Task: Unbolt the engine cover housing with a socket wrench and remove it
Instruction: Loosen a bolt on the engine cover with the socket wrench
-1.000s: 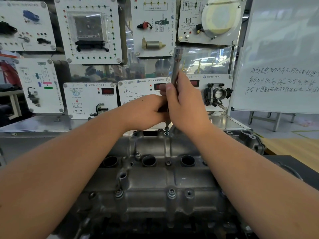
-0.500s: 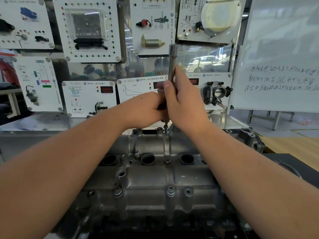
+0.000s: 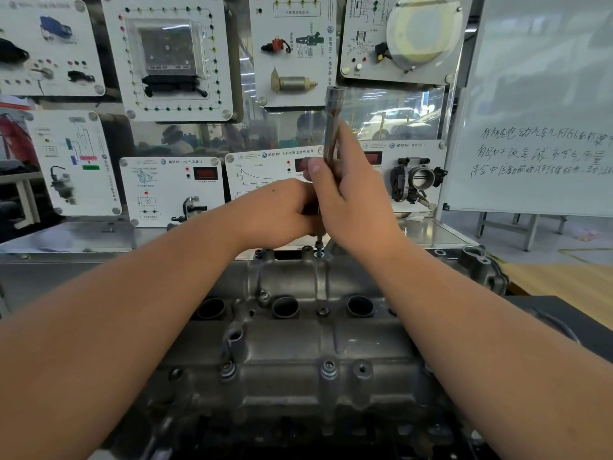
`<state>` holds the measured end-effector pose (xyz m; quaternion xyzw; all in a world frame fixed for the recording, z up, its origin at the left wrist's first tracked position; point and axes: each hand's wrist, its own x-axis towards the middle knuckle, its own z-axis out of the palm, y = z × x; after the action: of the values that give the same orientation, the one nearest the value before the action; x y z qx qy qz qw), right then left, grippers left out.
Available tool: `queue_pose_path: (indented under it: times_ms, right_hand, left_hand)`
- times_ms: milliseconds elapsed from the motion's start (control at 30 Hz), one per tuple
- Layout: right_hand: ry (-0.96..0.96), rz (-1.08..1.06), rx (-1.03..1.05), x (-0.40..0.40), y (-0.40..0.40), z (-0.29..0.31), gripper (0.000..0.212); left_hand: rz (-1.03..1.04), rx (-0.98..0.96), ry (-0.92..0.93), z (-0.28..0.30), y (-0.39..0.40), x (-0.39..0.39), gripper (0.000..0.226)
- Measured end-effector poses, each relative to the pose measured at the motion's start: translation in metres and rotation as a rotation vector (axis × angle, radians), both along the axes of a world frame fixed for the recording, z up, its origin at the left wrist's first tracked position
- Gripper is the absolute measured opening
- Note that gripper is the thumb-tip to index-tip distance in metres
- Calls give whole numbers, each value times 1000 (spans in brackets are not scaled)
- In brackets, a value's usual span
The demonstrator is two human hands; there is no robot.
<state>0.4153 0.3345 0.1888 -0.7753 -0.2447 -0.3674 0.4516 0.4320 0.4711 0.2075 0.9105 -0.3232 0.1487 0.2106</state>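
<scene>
The grey metal engine cover housing [image 3: 298, 353] lies across the bench below my arms, with three round wells and several bolts along its edges. My right hand [image 3: 351, 197] grips a long steel socket wrench [image 3: 332, 121] that stands nearly upright above the housing's far edge. Its lower tip sits on a bolt [image 3: 319, 252] at the far rim. My left hand [image 3: 282, 210] is curled around the tool's lower part, just left of my right hand. The part of the tool between the hands is hidden.
A display wall of white training panels [image 3: 172, 58] stands right behind the engine. A throttle body [image 3: 418, 179] is mounted at the right. A whiteboard [image 3: 544, 104] with handwriting stands at the far right. A metal shelf [image 3: 66, 237] runs behind the housing.
The wrench's top end has tilted slightly left, from leaning right to nearly upright. Both hands stay on the tool at the same far bolt.
</scene>
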Motion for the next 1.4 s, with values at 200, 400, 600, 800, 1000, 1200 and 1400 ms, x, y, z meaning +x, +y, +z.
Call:
queue_pose_path:
  times_ms: [200,400,600,800,1000,1200,1400]
  right_hand:
    - [-96,-71,-38,2,-2,1,28]
    - [-35,-53,-52,2,-3,1,36]
    - [-94,-56,-34,0,-2,0,26]
    - [-71,-83,-55,3,-3,0,24]
    - [-85,-36,-41,2,-3,0,35]
    - [-112,-93,-74,5,-4,0,10]
    - [-92,-52,-85,2,-4,-1,50]
  left_hand:
    - [55,21,-79,-2,-4,1,26]
    - [-19,-44,23,-4,-2,1,28]
    - [31,1,-53,-3,-3,3,31]
    - [-7,-50,-35,-5,-2,3,24]
    - [18,-43,-44,-1,-3,1,34]
    - [29,-35,-78,-3,-2,3,27]
    - [7,-61,-3,-2,-2,1,28]
